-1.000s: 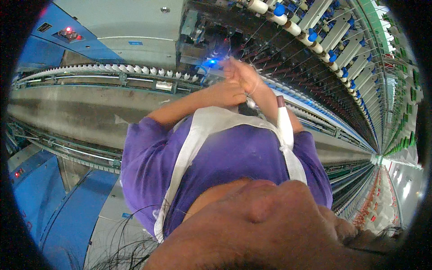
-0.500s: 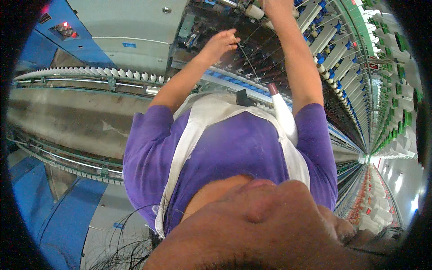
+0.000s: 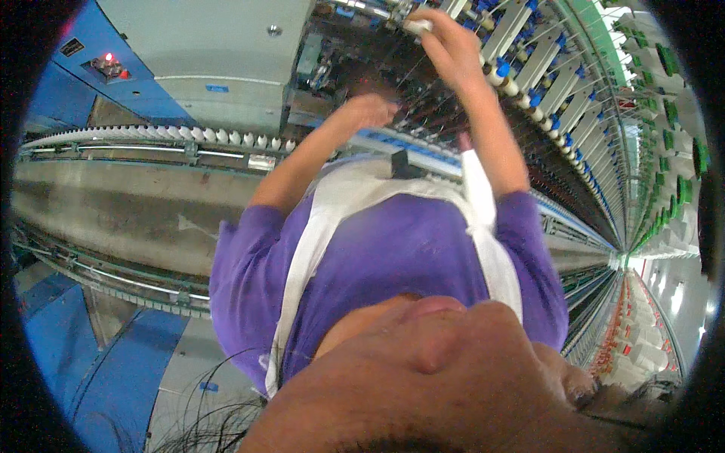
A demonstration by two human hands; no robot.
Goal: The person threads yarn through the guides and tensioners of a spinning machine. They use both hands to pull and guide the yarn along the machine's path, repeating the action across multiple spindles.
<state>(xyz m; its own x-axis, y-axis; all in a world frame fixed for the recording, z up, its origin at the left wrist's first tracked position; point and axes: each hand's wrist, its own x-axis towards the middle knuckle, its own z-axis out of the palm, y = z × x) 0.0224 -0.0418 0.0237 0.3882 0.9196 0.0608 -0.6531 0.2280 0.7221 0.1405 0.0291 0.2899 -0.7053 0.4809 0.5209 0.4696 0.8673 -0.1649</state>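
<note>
At the top of the view, my right hand (image 3: pixel 453 49) reaches up to the spinning frame (image 3: pixel 529 83). Its thumb and forefinger close round a short white roller (image 3: pixel 418 27) at the frame's left end. Lower and to the left, my left hand (image 3: pixel 370 112) hovers in front of the dark spindle area, fingers curled together and somewhat blurred. Whatever it may hold is too small to see. A white bobbin (image 3: pixel 477 181) with a purple-brown tip stands up against the white apron (image 3: pixel 332 196), just below my right forearm.
Grey and blue machine housing (image 3: pixel 219 45) with a red light (image 3: pixel 109 57) fills the upper left. Below it runs a curved rail of white bobbins (image 3: pixel 204 134). Green-and-white spools (image 3: pixel 668 143) hang along the right, above the long row of spindles.
My right hand has come down and inward, and its fingers now surround the white roller. My left hand has dropped a little, its fingers more curled; the thread beside it no longer shows clearly.
</note>
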